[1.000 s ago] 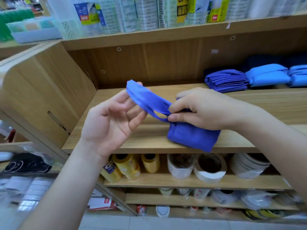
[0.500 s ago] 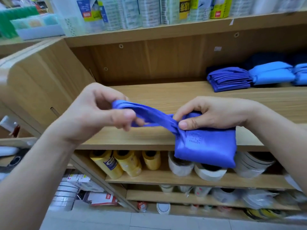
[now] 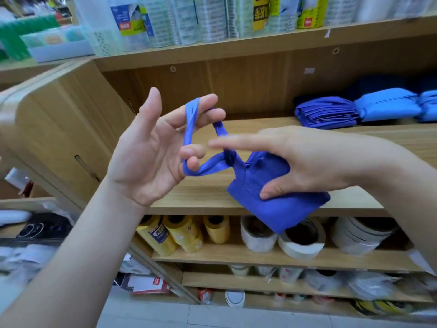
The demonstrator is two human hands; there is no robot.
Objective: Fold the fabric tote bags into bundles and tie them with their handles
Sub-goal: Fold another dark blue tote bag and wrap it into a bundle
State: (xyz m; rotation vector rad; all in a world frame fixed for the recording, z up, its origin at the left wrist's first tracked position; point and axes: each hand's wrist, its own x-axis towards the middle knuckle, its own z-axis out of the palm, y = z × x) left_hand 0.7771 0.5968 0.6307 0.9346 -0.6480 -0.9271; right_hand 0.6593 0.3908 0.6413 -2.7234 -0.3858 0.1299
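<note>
A folded blue-violet tote bag bundle (image 3: 279, 202) hangs in the air in front of the wooden shelf (image 3: 212, 197). My right hand (image 3: 307, 162) grips the bundle, thumb underneath and fingers over the top, with the index finger stretched out to the left. The bag's handle (image 3: 191, 129) forms a loop stretched over the spread fingers of my left hand (image 3: 151, 157), palm facing me. The loop runs from the upper fingers down round the curled lower fingers and back to the bundle.
Finished bundles in violet (image 3: 326, 112) and light blue (image 3: 387, 107) lie at the shelf's back right. Rolls of tape (image 3: 300, 237) and yellow rolls (image 3: 182, 233) fill the shelf below. Packaged goods (image 3: 212, 17) stand on the top shelf. A wooden side panel (image 3: 59, 129) is at left.
My left hand has turned palm up and spread its fingers inside the handle loop, opening it wide. My right hand has shifted its hold to the bundle's body, and the bundle has tilted.
</note>
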